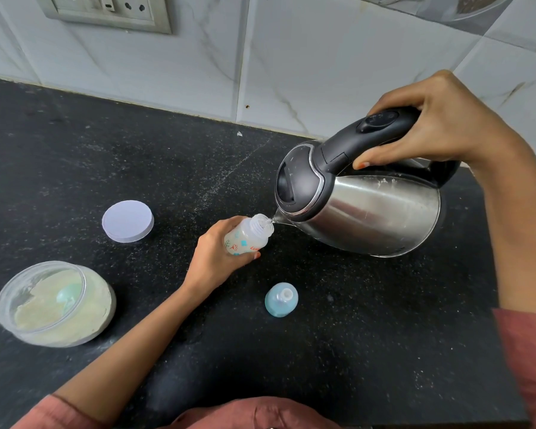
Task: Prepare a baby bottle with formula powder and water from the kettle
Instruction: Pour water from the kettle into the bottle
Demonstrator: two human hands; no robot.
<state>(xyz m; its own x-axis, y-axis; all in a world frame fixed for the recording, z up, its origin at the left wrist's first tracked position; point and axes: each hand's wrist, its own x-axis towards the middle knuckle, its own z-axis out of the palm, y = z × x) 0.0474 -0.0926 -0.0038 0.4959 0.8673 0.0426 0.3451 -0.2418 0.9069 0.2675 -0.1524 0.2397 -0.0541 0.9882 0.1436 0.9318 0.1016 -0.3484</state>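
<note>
My left hand (212,257) grips a small clear baby bottle (250,233) with printed pictures, its open neck tilted to the right. My right hand (437,125) holds the black handle of a steel kettle (369,209), which is tipped left with its spout touching the bottle's mouth. A thin stream of water runs into the neck. The bottle's blue cap with teat (281,299) stands on the black counter in front of the bottle. A clear tub of pale formula powder (56,301) sits open at the left, a green scoop inside it.
The tub's white round lid (127,220) lies flat on the counter (167,168) behind the tub. A tiled wall with a socket plate (106,10) runs along the back. The counter's right edge (502,305) drops off beside my right forearm.
</note>
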